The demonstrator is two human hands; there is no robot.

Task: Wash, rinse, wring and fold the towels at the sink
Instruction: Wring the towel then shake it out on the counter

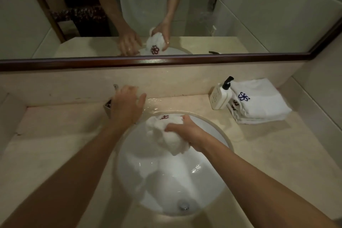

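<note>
wet towel is gripped by right hand over sink (left hand spread wide, empty); should be wrung low.

Counts: 1 wet white towel bunched over 1 sink basin, 1 stack of folded towels, exact number unclear, 1 pump bottle, 1 mirror, 2 hands.

We are in a bathroom: a white sink set in a stone counter, under a framed mirror.
</note>
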